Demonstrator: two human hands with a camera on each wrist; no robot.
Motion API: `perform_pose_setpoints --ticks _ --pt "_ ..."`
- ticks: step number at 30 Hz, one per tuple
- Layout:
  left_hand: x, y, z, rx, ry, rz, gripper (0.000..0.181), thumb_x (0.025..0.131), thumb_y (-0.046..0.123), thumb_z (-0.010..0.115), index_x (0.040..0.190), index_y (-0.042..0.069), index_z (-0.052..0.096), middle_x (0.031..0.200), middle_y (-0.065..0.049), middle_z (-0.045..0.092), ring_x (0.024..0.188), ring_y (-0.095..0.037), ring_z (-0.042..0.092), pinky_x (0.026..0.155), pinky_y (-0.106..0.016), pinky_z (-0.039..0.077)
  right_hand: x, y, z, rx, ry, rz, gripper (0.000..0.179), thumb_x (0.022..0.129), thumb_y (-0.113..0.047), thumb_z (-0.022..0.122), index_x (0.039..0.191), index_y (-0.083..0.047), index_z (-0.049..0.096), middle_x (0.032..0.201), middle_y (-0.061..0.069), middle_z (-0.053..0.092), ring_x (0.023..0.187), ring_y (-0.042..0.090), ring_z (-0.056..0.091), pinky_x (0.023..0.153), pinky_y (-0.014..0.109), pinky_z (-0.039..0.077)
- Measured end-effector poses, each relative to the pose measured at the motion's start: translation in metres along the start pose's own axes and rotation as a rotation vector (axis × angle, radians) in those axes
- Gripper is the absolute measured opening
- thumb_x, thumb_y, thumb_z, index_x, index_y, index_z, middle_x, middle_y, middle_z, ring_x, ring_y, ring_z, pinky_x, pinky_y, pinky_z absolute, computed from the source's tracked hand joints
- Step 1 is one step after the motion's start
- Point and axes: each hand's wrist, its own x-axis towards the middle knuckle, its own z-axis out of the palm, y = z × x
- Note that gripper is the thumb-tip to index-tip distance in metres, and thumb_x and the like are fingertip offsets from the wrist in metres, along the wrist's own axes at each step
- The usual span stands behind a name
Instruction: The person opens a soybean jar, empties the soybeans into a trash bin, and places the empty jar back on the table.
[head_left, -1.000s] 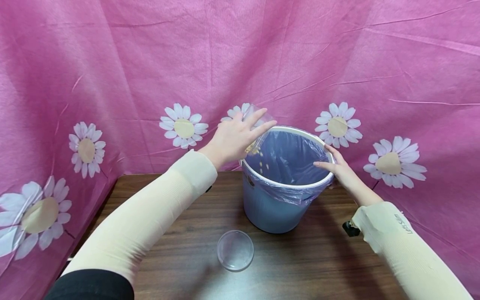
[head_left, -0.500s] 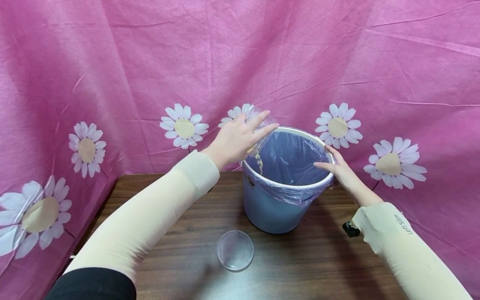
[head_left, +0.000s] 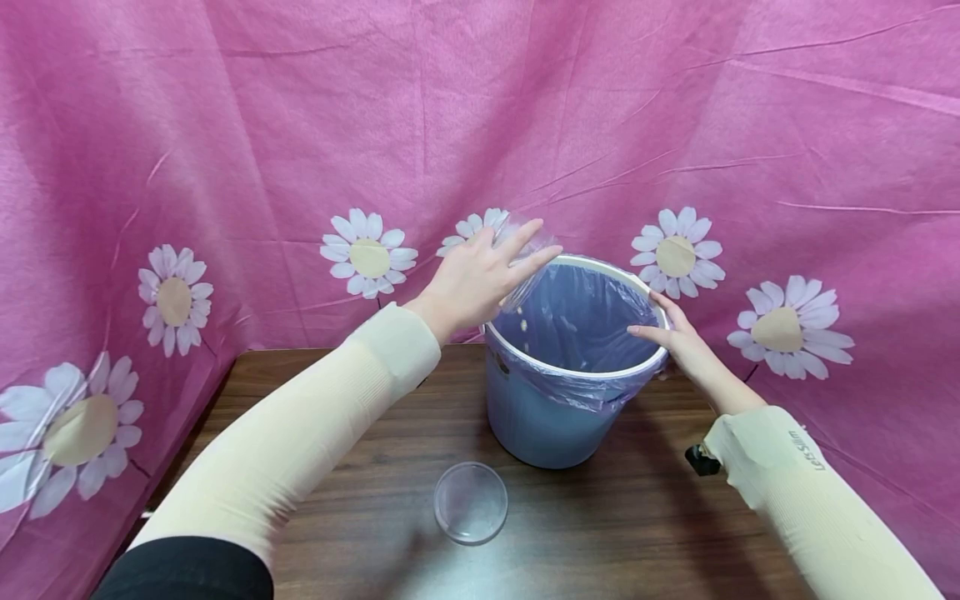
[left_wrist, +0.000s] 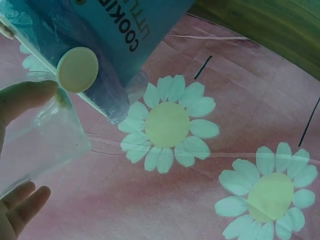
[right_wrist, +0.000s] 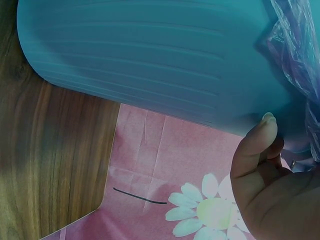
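My left hand [head_left: 472, 279] grips a clear plastic jar [left_wrist: 50, 137] and holds it tipped over the near left side of a blue trash bin [head_left: 543, 429]. Small pale yellow bits [head_left: 523, 323] fall from the jar's mouth into the bin; their exact kind is too small to tell. In the left wrist view the jar looks nearly see-through, with a few bits near its mouth. A purple plastic liner [head_left: 581, 308] covers the bin's inside and folds over the white rim [head_left: 577, 372]. My right hand [head_left: 678, 333] grips the bin's right edge, thumb inside, other fingers outside.
A round clear lid [head_left: 471, 503] lies on the brown wooden table [head_left: 360, 500] in front of the bin. Pink cloth [head_left: 480, 108] with white daisies hangs behind and at both sides of the table.
My left hand has shifted slightly to the right with the jar. The bits seen inside the jar have poured out, and the falling stream has thinned. My right hand and the bin stay put.
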Motion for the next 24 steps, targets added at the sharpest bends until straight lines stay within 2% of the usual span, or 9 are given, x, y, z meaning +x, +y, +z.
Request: perform_pose_setpoints --ticks 5,8,10,11,12,14,15,18,24 --pt "0.0 0.001 0.002 0.049 0.029 0.031 0.068 0.091 0.011 0.06 0.151 0.034 0.039 0.157 -0.006 0.039 0.109 -0.039 0.06 0.07 -0.041 0.058 0.0 0.001 0.0 0.008 0.003 -0.018 0.091 0.093 -0.029 0.061 0.16 -0.015 0.0 0.159 0.028 0.008 0.055 0.012 0.055 0.042 0.032 0.05" --pt "-0.001 0.0 0.004 0.083 0.041 0.052 0.067 0.092 0.01 0.061 0.151 0.034 0.04 0.157 -0.007 0.04 0.113 -0.04 0.059 0.073 -0.042 0.059 0.0 0.001 0.0 0.009 0.005 -0.044 0.089 0.094 -0.026 0.06 0.16 -0.012 0.001 0.162 0.026 0.005 0.084 0.023 0.06 0.042 0.032 0.049" --pt "-0.001 0.0 0.005 0.094 0.057 0.066 0.068 0.092 0.008 0.061 0.151 0.034 0.039 0.157 -0.007 0.04 0.113 -0.04 0.059 0.072 -0.041 0.059 0.001 0.001 0.0 0.006 0.005 -0.058 0.089 0.094 -0.024 0.059 0.16 -0.01 0.001 0.163 0.024 0.001 0.113 0.032 0.05 0.047 0.029 0.05" --pt "-0.001 -0.001 0.006 0.099 0.066 0.076 0.069 0.092 0.007 0.06 0.152 0.034 0.039 0.157 -0.007 0.039 0.112 -0.04 0.059 0.072 -0.041 0.059 0.001 0.001 0.0 0.008 0.004 -0.061 0.089 0.094 -0.024 0.059 0.159 -0.009 0.001 0.164 0.023 -0.001 0.12 0.033 0.042 0.047 0.029 0.05" --pt "-0.001 -0.001 0.006 0.107 0.076 0.086 0.069 0.092 0.007 0.06 0.152 0.035 0.039 0.157 -0.006 0.04 0.11 -0.039 0.06 0.071 -0.04 0.058 0.001 0.001 -0.001 0.007 0.002 -0.059 0.089 0.094 -0.024 0.059 0.159 -0.009 0.001 0.164 0.023 -0.002 0.12 0.033 0.042 0.047 0.029 0.05" --pt "-0.002 -0.002 0.007 0.117 0.088 0.103 0.068 0.092 0.01 0.061 0.152 0.035 0.038 0.156 -0.006 0.04 0.105 -0.038 0.06 0.071 -0.039 0.057 0.001 0.0 -0.001 0.014 -0.001 -0.052 0.089 0.094 -0.025 0.059 0.16 -0.01 0.0 0.163 0.024 -0.001 0.106 0.028 0.055 0.047 0.029 0.05" --pt "-0.002 -0.002 0.007 0.123 0.094 0.109 0.068 0.093 0.01 0.061 0.152 0.035 0.038 0.156 -0.006 0.041 0.103 -0.037 0.061 0.069 -0.039 0.057 0.0 0.001 -0.001 0.013 -0.002 -0.044 0.09 0.094 -0.025 0.06 0.16 -0.011 0.0 0.163 0.024 0.0 0.092 0.024 0.06 0.046 0.029 0.05" --pt "-0.003 -0.002 0.008 0.121 0.121 0.118 0.066 0.093 0.012 0.06 0.151 0.035 0.039 0.156 -0.006 0.041 0.095 -0.034 0.06 0.067 -0.037 0.055 -0.001 0.0 0.0 0.015 0.004 -0.037 0.091 0.093 -0.027 0.061 0.16 -0.013 0.001 0.162 0.026 0.003 0.061 0.011 0.056 0.042 0.034 0.05" --pt "-0.004 -0.002 0.012 0.156 0.131 0.137 0.067 0.093 0.004 0.054 0.151 0.035 0.04 0.156 -0.004 0.042 0.088 -0.034 0.059 0.067 -0.038 0.052 -0.001 0.001 0.0 0.015 0.007 -0.038 0.091 0.093 -0.027 0.061 0.16 -0.013 0.001 0.161 0.026 0.004 0.061 0.009 0.056 0.042 0.035 0.051"
